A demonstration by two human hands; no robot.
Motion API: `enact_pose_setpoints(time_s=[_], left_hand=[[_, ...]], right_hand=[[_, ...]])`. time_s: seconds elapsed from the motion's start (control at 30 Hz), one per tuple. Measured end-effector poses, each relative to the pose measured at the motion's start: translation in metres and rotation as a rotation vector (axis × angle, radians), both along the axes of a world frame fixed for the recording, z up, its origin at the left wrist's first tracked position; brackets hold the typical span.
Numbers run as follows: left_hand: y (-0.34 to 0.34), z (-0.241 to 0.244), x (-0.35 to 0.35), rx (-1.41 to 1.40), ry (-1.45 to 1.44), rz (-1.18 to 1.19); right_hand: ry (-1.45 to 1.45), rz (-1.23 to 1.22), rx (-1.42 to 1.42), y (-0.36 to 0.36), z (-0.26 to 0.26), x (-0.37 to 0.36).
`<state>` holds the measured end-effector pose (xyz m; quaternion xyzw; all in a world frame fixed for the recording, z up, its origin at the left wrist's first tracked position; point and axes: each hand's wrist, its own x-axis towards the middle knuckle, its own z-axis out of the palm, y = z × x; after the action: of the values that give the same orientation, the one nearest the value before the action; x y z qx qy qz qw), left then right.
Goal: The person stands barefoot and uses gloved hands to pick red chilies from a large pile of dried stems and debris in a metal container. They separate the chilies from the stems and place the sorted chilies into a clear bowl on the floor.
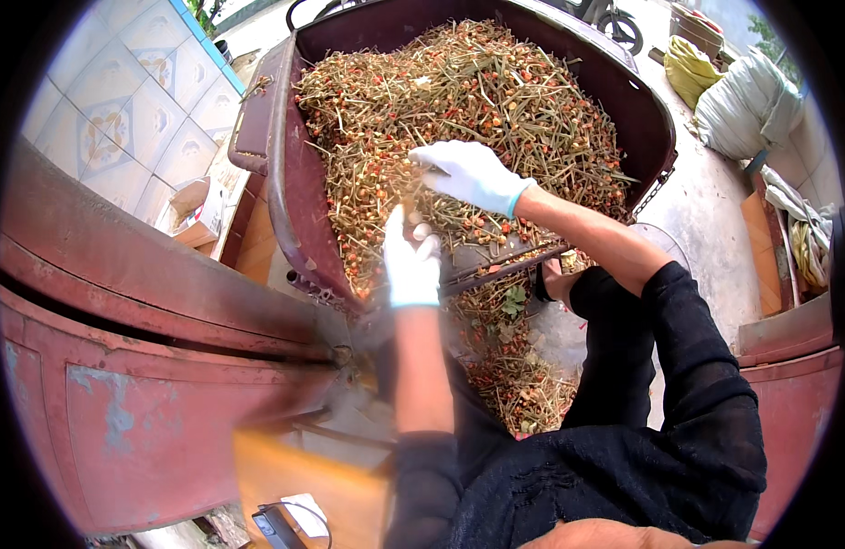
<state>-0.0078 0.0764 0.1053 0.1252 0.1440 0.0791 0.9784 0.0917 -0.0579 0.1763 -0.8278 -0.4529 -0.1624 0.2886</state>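
Observation:
A heap of dry, cut plant stems with orange-red bits [457, 103] fills much of a maroon metal cargo bed [313, 178]. Over the near part of the heap reaches my right hand [470, 177], in a white glove with a light-blue cuff, fingers bent and pointing left. My left hand [414, 264], gloved the same way, is just below it, thumb and fingers raised above the bed's near left part. A blurred brownish patch lies between the two hands; whether either one holds stems cannot be made out.
More stems [518, 384] lie on the floor between my legs. A chain [652, 195] hangs at the bed's right corner. Red doors [141, 412] flank me. At lower left stands a yellow-brown box [313, 460] bearing a black device [277, 527]. Sacks [748, 103] stand at right.

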Motion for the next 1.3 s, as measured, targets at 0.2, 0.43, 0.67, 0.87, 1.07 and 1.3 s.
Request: enact_pose_setpoints(time_s=[0.2, 0.43, 0.67, 0.87, 1.07, 1.3], left_hand=[[-0.015, 0.021, 0.004, 0.13, 0.066, 0.051], [-0.02, 0.018, 0.006, 0.138, -0.009, 0.03], [-0.021, 0.015, 0.016, 0.205, -0.007, 0.025], [-0.013, 0.01, 0.013, 0.192, -0.025, 0.038], [-0.001, 0.01, 0.008, 0.216, -0.029, 0.071], [0.003, 0.008, -0.001, 0.152, -0.074, 0.006]], right_hand=[[-0.178, -0.098, -0.365, 0.042, 0.031, 0.084], [-0.338, 0.147, -0.401, 0.119, 0.036, 0.104], [-0.233, -0.098, -0.636, 0.132, 0.001, 0.142], [-0.419, 0.022, -0.604, 0.084, 0.02, 0.135], [-0.472, -0.151, -0.808, 0.031, 0.062, 0.135], [-0.694, -0.215, -0.767, -0.003, 0.07, 0.157]])
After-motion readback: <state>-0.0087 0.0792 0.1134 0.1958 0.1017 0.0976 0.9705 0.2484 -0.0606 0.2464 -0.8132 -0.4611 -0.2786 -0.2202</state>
